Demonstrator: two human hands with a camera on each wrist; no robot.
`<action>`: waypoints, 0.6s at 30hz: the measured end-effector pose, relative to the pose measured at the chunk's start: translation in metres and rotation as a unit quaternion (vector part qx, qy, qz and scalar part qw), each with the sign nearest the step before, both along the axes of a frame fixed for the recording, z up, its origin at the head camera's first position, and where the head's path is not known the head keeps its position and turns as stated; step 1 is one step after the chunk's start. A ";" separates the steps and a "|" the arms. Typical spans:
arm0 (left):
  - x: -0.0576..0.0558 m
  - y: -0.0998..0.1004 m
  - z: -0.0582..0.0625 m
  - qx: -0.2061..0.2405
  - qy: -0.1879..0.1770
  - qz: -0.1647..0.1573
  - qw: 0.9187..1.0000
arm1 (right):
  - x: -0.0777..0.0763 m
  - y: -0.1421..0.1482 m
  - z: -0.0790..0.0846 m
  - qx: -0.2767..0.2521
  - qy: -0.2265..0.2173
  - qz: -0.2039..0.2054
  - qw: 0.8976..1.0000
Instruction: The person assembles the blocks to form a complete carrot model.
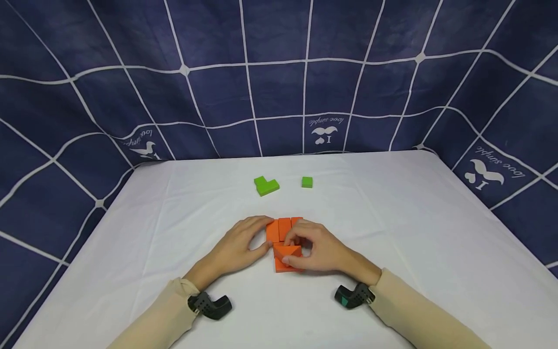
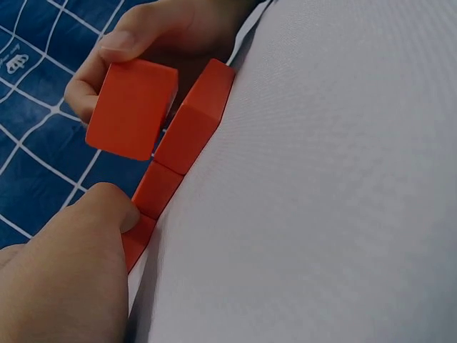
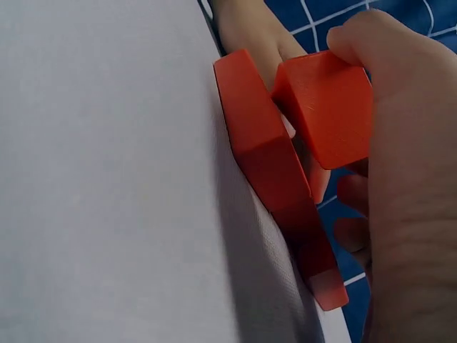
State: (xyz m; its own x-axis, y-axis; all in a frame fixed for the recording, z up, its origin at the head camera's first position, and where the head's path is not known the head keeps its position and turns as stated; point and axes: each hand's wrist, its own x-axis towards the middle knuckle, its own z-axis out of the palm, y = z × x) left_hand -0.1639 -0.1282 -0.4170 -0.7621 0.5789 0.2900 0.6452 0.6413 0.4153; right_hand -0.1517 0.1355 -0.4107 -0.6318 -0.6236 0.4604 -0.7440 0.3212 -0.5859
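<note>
Judging by looks, the prism (image 1: 285, 250) is taken to be light, stiff and solid, maybe wood or plastic; material can't be confirmed. Faces look smooth with a faint sheen, so some slip is to be expected if a sloped face is pinched; breakage is thought unlikely. Best gripped across two opposed faces, near the middle, with sharp edges kept off the pads. It is held at the 6 o'clock end of the orange blocks (image 1: 285, 228), over the nearest one, tilted in both wrist views; whether its lower edge is in contact can't be told.

Right hand (image 1: 320, 247), at 3 o'clock of the blocks: clamped on the prism, thumb on the near side, fingers curled on the far side, so opened only to the prism's width. Left hand (image 1: 240, 246), at 9 o'clock: thumb and fingers apart, relaxed, nothing lifted; the block on that side is touched along its 9 o'clock edge by thumb and a fingertip. Pressure can't be judged.

Orange blocks are laid close together on the white cloth (image 1: 183, 203); likely light too, easily nudged if bumped. Green L (image 1: 267, 186) is set well apart at 11 o'clock, green cube (image 1: 307, 182) at 1 o'clock, neither touched.
</note>
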 end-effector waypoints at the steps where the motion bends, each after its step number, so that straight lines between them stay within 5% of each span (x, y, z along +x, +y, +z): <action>1: 0.000 0.000 0.000 -0.002 0.000 0.001 1.000 | 0.001 0.000 0.000 0.003 0.001 0.003 1.000; 18: 0.001 0.000 0.002 0.003 0.004 -0.003 1.000 | 0.007 -0.005 0.004 0.015 -0.005 0.053 0.998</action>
State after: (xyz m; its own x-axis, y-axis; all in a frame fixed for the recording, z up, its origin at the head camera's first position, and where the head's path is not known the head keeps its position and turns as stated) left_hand -0.1626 -0.1277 -0.4147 -0.7563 0.5821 0.2987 0.6523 0.6351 0.4137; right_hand -0.1443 0.1303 -0.4067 -0.5666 -0.7005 0.4339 -0.7684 0.2591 -0.5852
